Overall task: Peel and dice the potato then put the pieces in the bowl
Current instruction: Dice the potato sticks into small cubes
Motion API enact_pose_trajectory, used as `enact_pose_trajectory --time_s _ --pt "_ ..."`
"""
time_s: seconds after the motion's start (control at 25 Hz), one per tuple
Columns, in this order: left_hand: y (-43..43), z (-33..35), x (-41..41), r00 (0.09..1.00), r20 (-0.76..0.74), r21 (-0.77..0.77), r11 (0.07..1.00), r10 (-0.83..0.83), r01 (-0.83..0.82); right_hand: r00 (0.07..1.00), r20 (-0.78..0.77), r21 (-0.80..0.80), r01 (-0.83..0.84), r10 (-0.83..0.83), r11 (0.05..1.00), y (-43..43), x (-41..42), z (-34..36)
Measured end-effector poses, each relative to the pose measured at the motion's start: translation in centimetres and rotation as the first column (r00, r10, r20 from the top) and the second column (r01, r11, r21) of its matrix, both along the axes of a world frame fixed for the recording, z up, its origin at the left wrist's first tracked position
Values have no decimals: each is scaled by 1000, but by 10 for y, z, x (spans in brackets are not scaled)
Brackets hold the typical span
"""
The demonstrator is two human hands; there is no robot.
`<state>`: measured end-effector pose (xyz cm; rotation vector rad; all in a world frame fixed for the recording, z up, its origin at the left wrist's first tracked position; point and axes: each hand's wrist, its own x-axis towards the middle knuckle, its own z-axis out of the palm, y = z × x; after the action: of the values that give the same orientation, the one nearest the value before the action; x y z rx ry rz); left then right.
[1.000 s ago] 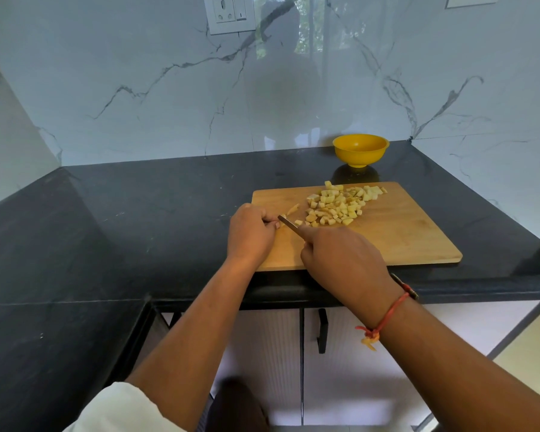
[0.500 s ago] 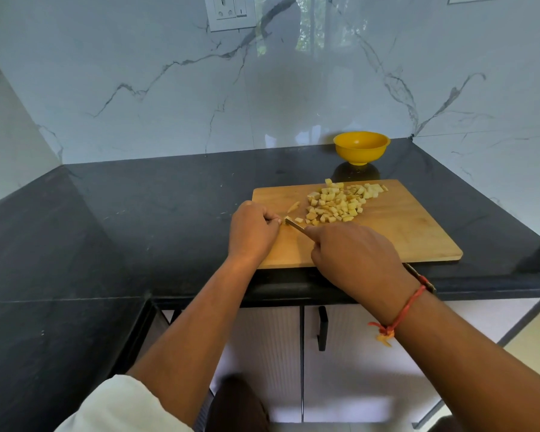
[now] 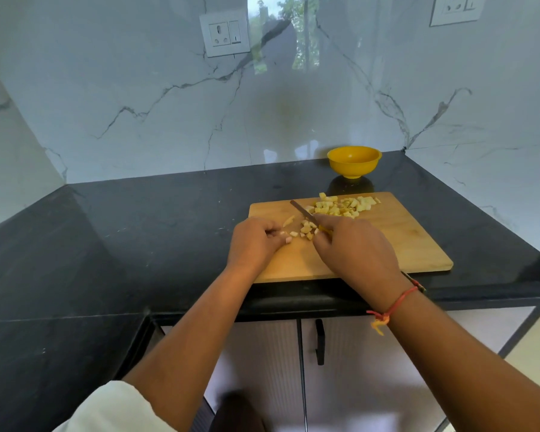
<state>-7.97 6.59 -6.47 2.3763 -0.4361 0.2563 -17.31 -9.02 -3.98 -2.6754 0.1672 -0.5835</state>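
Note:
A wooden cutting board (image 3: 396,244) lies on the black counter. A heap of diced potato pieces (image 3: 343,205) sits at its far edge, and a few fresh pieces (image 3: 307,229) lie between my hands. My right hand (image 3: 353,244) grips a knife (image 3: 301,211) whose blade points away to the left over the board. My left hand (image 3: 254,241) rests on the board's left end with fingers curled; a small potato bit shows at its fingertips. One thin sliver (image 3: 288,220) lies just beyond it. The yellow bowl (image 3: 354,161) stands empty behind the board.
The black counter (image 3: 138,244) forms an L with a marble wall (image 3: 138,104) behind and at both sides. A socket plate (image 3: 225,34) is on the wall. Cabinet doors with a black handle (image 3: 319,341) are below the counter edge.
The knife blade has swung up and away toward the heap. Freshly cut pieces now lie between my hands. The view has tilted, showing more wall.

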Motion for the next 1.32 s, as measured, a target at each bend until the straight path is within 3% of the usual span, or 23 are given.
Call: enact_pose_trajectory --time_s 0.12,0.32,0.48,0.6,0.72,0.84,1.12,1.32 --pt "-15 5 4 999 -33 1 1000 -28 28 999 47 169 10 -18 986 -3 12 -10" --pt "-47 8 7 998 20 -34 998 -60 61 989 110 219 68 -94 973 -5 12 -23" --pt "-36 4 18 1000 -16 -159 987 0 -3 988 113 187 84 -107 979 -4 12 -27" --pt "-23 6 30 995 47 -25 996 89 -88 990 104 167 82 -100 983 -3 12 -27" --pt "-24 8 37 999 30 125 992 32 -36 989 108 145 82 -99 986 -2 11 -27" --pt "-29 10 41 1000 3 175 984 -17 16 987 119 110 93 -106 990 -2 10 -27" --pt "-4 10 22 1000 6 115 993 -15 14 994 107 56 11 -17 998 0 7 -24" --pt "5 0 16 998 64 32 999 11 -13 1000 -9 14 -21 21 1000 5 2 -20"
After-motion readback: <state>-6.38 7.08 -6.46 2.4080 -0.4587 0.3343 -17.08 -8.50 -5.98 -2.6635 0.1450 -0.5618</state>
